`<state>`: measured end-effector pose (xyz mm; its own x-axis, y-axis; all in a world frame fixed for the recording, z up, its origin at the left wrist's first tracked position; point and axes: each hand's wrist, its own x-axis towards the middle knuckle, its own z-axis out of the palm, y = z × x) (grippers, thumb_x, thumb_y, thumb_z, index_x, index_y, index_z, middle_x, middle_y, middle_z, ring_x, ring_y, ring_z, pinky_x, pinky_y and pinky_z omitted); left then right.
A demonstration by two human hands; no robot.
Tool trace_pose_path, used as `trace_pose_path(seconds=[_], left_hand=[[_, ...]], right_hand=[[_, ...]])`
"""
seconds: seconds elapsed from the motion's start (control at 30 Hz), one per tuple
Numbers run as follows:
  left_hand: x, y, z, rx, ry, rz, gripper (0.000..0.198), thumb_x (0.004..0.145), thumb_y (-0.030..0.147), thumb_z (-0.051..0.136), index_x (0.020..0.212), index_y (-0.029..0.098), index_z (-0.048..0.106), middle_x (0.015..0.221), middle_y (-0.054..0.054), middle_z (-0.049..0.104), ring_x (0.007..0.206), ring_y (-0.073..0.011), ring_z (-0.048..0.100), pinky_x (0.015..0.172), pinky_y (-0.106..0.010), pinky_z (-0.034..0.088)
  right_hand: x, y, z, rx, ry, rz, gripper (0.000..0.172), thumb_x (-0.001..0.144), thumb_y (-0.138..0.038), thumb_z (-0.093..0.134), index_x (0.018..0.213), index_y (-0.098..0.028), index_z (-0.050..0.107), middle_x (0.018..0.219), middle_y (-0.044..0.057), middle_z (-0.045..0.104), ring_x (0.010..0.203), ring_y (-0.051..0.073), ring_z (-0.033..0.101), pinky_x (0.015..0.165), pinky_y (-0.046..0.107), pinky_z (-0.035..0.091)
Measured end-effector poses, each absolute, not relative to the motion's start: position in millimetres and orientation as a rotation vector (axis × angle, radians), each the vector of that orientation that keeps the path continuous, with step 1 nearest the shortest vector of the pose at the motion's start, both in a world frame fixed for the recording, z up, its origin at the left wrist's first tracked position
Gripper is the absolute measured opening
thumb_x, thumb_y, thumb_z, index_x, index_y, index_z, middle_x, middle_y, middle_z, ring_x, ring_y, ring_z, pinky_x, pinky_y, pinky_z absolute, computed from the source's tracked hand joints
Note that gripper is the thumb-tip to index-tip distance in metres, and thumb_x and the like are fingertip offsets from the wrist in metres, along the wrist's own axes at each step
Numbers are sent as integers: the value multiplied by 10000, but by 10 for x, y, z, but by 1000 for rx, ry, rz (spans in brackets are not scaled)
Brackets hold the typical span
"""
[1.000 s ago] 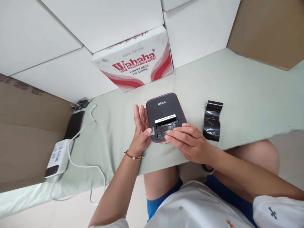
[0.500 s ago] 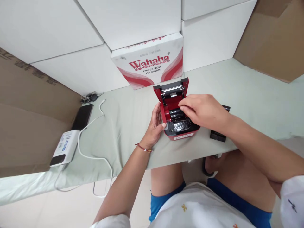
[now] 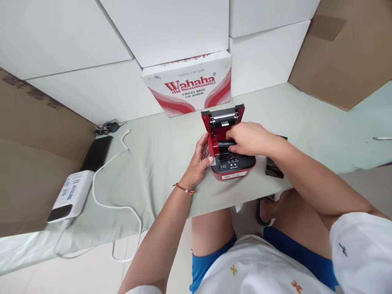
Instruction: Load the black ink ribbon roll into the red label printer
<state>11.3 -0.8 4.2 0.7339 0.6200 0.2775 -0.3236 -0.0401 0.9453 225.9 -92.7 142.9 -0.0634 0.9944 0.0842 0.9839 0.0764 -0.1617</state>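
Note:
A small red and black device [image 3: 234,175] stands on the green cloth with its lid [image 3: 223,118] raised. My left hand [image 3: 200,161] grips its left side, thumb at the front corner and fingers along the side wall. My right hand [image 3: 248,139] reaches in from the right, its fingers bent around a black roll [image 3: 226,144] in the open compartment. The fingertips are partly hidden inside. Black buttons and white markings show on the front panel.
A Wahaha carton [image 3: 190,92] stands behind the device. On the left lie a white box-shaped device [image 3: 72,194], a white cable [image 3: 114,206], keys [image 3: 107,127] and a black flat object [image 3: 97,153]. Another black object [image 3: 274,168] lies under my right forearm.
My right hand has moved lower and further into the compartment. The clear wrapping that covered the front panel no longer shows there. My left hand keeps its grip.

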Motion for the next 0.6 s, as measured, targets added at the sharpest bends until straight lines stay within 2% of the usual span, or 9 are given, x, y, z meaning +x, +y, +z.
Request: trace_pose_path(seconds=[0.07,0.13,0.23,0.33,0.43,0.5,0.6], left_hand=[[115,-16,61,1426,270,769,878,892,594,840,1659,437,443,1848,-31,372,1744,-333,331,1456,-558,261],[114,-24,74,1423,284,767,901,877,604,850,1661,440,437,1842,-33,381,1738,-335,343,1453,-560,269],[108,-35,88,1410,304,769,925,863,609,861,1664,438,431,1839,-42,384,1740,-334,335,1453,-558,271],[104,-40,95,1407,322,781,908,863,611,859,1655,442,450,1824,-42,408,1728,-336,358,1439,-563,305],[95,-48,111,1413,373,795,887,851,641,858,1635,463,483,1806,-28,436,1706,-337,400,1418,-557,356],[79,-70,148,1433,420,801,889,832,682,860,1618,467,507,1782,-27,470,1682,-345,442,1396,-559,399],[71,-114,240,1464,428,810,888,789,702,894,1574,469,549,1728,-17,522,1653,-368,480,1357,-555,455]], right_hand=[[2451,-1191,1667,-1914,-2102,335,140,926,-318,783,1017,-249,865,866,9,813,703,152,682,658,298,512],[2706,-1420,1888,-1856,-1883,490,268,965,-442,764,1132,-256,859,806,-17,756,695,142,656,689,309,526],[3107,-1558,2007,-2015,-1540,428,359,947,-518,781,1142,-227,858,855,8,754,775,171,680,774,363,554],[3349,-1440,1794,-2225,-1374,435,241,900,-390,827,1041,-199,864,921,39,801,824,192,700,791,355,558],[3350,-1288,1436,-2359,-1455,558,171,890,-270,808,991,-150,878,860,59,825,762,163,698,719,296,519],[3259,-1279,1265,-2380,-1500,574,258,929,-288,758,1049,-102,890,878,94,846,792,154,726,720,286,485],[3156,-1380,1229,-2402,-1382,456,463,950,-369,667,1229,-54,859,1118,151,859,1081,217,766,844,353,457]])
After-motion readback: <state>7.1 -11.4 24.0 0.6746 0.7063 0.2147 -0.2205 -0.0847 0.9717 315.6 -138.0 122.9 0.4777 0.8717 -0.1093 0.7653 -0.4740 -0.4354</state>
